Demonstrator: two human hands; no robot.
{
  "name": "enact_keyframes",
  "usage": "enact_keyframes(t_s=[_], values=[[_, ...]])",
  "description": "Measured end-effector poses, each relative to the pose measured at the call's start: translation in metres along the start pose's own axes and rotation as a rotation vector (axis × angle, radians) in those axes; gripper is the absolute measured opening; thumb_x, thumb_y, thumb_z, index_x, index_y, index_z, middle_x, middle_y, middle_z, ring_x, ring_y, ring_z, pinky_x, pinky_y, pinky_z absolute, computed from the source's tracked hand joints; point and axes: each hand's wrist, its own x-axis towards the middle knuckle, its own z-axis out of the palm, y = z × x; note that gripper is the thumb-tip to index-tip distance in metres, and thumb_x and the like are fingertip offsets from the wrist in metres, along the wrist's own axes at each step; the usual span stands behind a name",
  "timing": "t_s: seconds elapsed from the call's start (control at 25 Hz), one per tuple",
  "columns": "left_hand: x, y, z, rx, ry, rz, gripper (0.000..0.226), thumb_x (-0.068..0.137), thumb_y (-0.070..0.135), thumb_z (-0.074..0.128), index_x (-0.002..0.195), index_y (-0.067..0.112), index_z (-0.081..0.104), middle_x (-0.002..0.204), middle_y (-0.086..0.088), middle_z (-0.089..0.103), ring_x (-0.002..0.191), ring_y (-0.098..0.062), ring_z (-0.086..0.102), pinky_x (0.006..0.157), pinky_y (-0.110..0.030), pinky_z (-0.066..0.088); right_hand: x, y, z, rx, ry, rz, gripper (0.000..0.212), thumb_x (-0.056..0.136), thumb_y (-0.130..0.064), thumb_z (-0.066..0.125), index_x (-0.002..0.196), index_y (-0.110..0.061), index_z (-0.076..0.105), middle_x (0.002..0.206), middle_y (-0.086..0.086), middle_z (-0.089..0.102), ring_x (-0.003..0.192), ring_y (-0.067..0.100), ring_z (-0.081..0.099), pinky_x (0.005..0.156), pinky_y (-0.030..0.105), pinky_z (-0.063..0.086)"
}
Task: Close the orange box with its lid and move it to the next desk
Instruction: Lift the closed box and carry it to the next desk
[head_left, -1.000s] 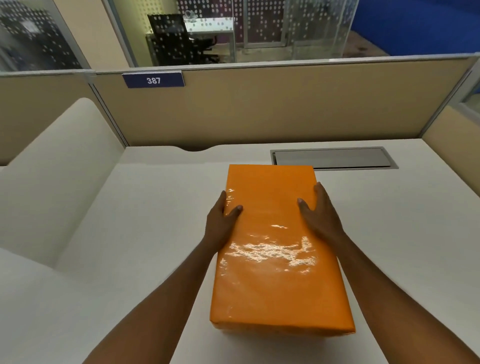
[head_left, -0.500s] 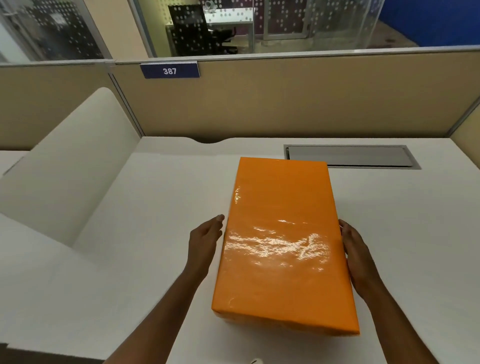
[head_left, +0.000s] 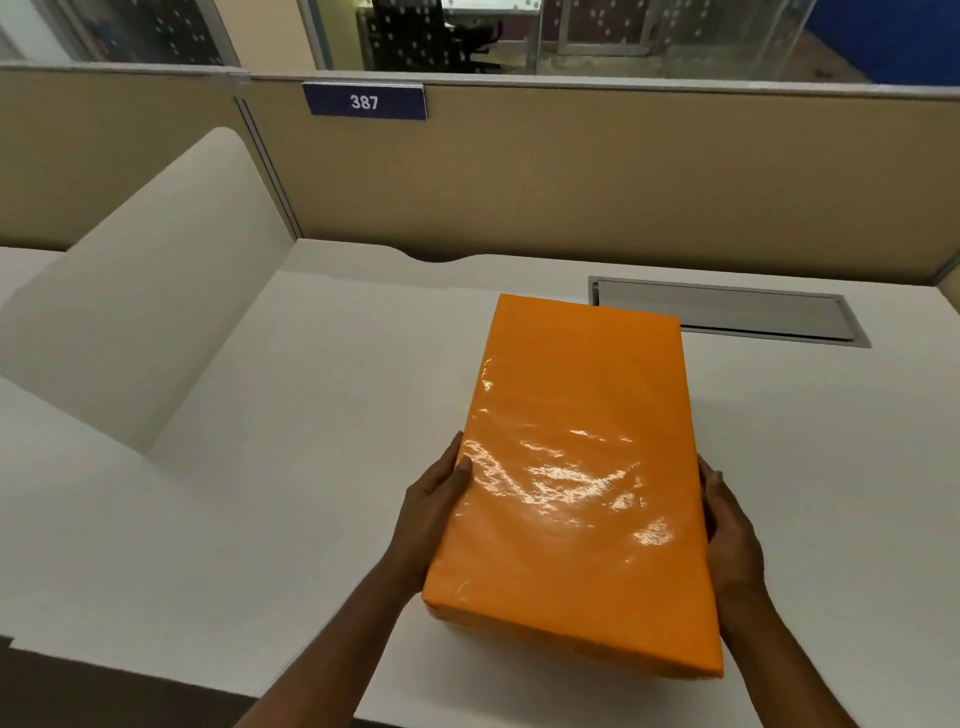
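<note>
We note the left hand (head_left: 434, 512) pressed flat against the left long side of the orange box (head_left: 576, 483), thumb lying on the top edge and the fingers hidden down the side wall. The right hand (head_left: 727, 525) mirrors it on the right long side, fingertips curling over the top edge. Both hands are grasping the box, clamping it between the palms near its near half.

The lid (head_left: 582, 395) sits fully over the box; its glossy wrapped top faces us and no gap shows along the edges we can see. We judge the closing step done and the carrying step in hand. Whether the box is already off the surface we cannot tell; its near end overhangs the near part of the desk (head_left: 311, 415).

The box lies lengthwise, near to far, right of the desk's middle. Its far corner reaches just beside the grey cable hatch (head_left: 727, 317) set in the desktop. To the left stands a low white divider (head_left: 145, 312), and beyond it a strip of another desk surface (head_left: 21, 270) is visible at far left. A number plate (head_left: 363, 101) reading 387 hangs on the beige partition (head_left: 571, 182) at the far edge.

Next move, as we judge it: lift level with even squeeze on both sides, since the wrap looks slippery, then carry clear of the divider to the neighbouring desk.
</note>
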Motion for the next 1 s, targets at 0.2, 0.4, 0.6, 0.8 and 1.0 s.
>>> enact_keyframes(t_s=[0.2, 0.4, 0.6, 0.8, 1.0], values=[[0.034, 0.024, -0.06, -0.059, -0.017, 0.026, 0.038, 0.089, 0.032, 0.061, 0.126, 0.041, 0.058, 0.11, 0.01, 0.074, 0.094, -0.019, 0.073, 0.065, -0.026, 0.058, 0.013, -0.01, 0.057, 0.019, -0.089, -0.036, 0.035, 0.077, -0.049, 0.057, 0.112, -0.051, 0.06, 0.112, -0.009, 0.07, 0.093, 0.026, 0.071, 0.07, 0.042, 0.058], [0.088, 0.075, -0.159, -0.025, -0.017, 0.076, 0.042, 0.082, 0.03, 0.07, 0.117, 0.052, 0.06, 0.108, 0.011, 0.074, 0.09, -0.018, 0.074, 0.063, -0.025, 0.059, 0.054, -0.032, 0.177, 0.031, -0.245, -0.089, 0.045, 0.078, -0.046, 0.061, 0.123, -0.044, 0.056, 0.118, -0.002, 0.068, 0.096, 0.028, 0.07, 0.067, 0.04, 0.059], [0.161, 0.133, -0.273, 0.025, 0.034, 0.107, 0.047, 0.083, 0.026, 0.069, 0.125, 0.044, 0.058, 0.112, 0.007, 0.073, 0.092, -0.017, 0.073, 0.064, -0.027, 0.059, 0.104, -0.04, 0.319, 0.125, -0.381, -0.09, 0.046, 0.092, -0.044, 0.046, 0.135, -0.028, 0.047, 0.132, 0.011, 0.059, 0.113, 0.037, 0.06, 0.09, 0.057, 0.049], [0.216, 0.163, -0.347, 0.043, 0.09, 0.115, 0.048, 0.086, 0.029, 0.065, 0.131, 0.041, 0.054, 0.124, 0.006, 0.066, 0.1, -0.019, 0.07, 0.07, -0.03, 0.058, 0.137, -0.042, 0.422, 0.11, -0.323, -0.088, 0.047, 0.094, -0.043, 0.043, 0.137, -0.025, 0.046, 0.131, 0.011, 0.059, 0.111, 0.033, 0.061, 0.092, 0.056, 0.049], [0.257, 0.169, -0.387, 0.031, 0.113, 0.13, 0.047, 0.087, 0.029, 0.063, 0.132, 0.04, 0.054, 0.121, 0.009, 0.067, 0.096, -0.015, 0.071, 0.066, -0.026, 0.058, 0.172, -0.044, 0.477, 0.059, -0.315, -0.124, 0.051, 0.094, -0.043, 0.041, 0.142, -0.024, 0.039, 0.133, 0.008, 0.056, 0.112, 0.03, 0.061, 0.091, 0.051, 0.051]])
